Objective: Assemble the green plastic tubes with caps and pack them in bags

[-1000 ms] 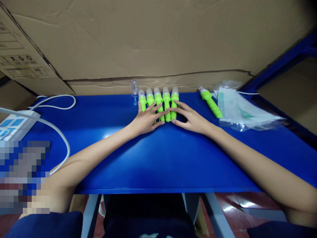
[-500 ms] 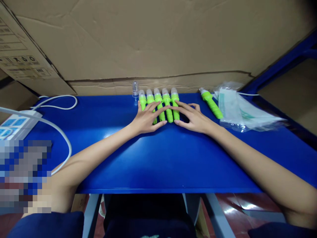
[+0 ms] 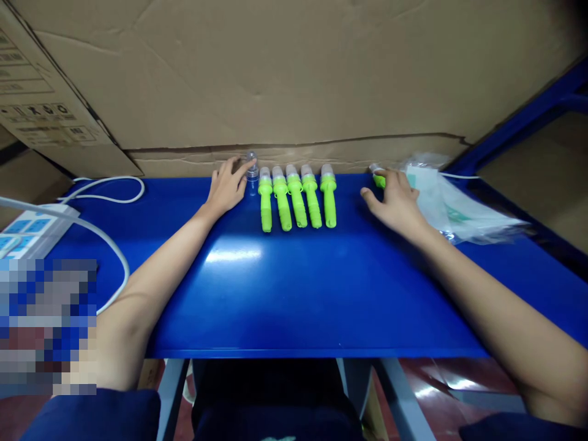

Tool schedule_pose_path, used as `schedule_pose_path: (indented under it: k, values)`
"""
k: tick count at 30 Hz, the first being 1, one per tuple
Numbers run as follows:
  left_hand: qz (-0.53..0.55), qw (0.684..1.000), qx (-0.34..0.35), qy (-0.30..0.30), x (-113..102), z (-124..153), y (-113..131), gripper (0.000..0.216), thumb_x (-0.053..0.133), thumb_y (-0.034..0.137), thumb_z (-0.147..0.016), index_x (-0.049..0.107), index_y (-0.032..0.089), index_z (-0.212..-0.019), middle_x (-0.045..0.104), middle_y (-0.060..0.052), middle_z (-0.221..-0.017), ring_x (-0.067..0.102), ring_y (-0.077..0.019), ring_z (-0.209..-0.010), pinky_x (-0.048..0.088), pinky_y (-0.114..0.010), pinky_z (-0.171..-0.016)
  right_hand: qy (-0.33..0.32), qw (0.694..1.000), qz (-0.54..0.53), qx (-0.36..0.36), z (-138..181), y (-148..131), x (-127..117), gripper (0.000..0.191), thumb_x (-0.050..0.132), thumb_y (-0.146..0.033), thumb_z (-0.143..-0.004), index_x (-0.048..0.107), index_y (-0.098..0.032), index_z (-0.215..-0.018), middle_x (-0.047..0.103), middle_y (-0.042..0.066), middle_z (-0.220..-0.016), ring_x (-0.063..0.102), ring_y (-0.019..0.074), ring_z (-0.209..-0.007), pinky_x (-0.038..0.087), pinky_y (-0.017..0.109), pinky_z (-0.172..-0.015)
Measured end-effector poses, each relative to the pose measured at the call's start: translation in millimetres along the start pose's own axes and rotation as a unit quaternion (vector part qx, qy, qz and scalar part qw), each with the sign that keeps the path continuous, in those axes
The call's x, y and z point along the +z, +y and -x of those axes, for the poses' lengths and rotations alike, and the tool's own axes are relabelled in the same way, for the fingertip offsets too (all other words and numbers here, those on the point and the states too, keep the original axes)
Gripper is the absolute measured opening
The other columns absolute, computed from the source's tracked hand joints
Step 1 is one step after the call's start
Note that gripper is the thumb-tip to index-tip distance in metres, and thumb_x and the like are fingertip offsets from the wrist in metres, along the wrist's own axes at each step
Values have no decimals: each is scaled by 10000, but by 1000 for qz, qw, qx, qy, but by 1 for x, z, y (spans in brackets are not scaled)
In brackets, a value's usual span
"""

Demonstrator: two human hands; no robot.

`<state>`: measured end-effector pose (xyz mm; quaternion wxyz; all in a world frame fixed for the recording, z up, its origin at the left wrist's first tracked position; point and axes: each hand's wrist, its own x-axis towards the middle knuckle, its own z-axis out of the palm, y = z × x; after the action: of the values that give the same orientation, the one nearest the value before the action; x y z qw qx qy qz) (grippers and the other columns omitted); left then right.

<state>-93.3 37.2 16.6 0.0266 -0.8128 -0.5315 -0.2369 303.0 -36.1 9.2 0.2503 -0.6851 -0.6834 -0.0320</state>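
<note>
My left hand (image 3: pixel 226 187) is open, its index finger reaching to a clear domed cap (image 3: pixel 252 166) that stands upright; whether it touches I cannot tell. Several bright green torch-like sticks with translucent domed tops (image 3: pixel 299 199) lie side by side in a row, free of both hands. To their right, my right hand (image 3: pixel 394 199) is over another green stick (image 3: pixel 379 181), with thumb and fingers apart. Most of that stick is hidden beneath the hand, and only its top end shows.
Clear plastic packets with white and green sheets (image 3: pixel 454 205) lie at the right. A white power strip (image 3: pixel 39 229) and a white cable (image 3: pixel 103 236) are at the left. Cardboard (image 3: pixel 275 79) stands behind the blue table (image 3: pixel 298 294).
Both hands have left the row of green sticks. My left hand moved left to the clear cap, my right hand moved right over the separate stick. The row's rightmost stick now sits slightly apart.
</note>
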Motion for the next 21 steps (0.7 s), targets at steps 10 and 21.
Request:
schedule_pose_path:
  k: [10,21]
  values:
    - [-53,997,-19,-58,-2,5,19,610,370,196,-994,457,313,-1587,362,-118,-1691,357,-356,-1542,365,-595,-1179,-51,994,2,94,-9,18,2,696,558,-442,-891,461,-52,-1459,517,292,-1422,501,482,-1373,406,655,-1158]
    - [-89,994,-66,-23,-2,8,23,570,393,274,-987,502,252,-1546,502,-177,-1546,472,-376,-1415,367,-557,-1144,-15,998,-24,64,-9,16,3,608,517,-361,-904,499,-60,-1432,574,248,-1405,571,408,-1321,460,574,-1148]
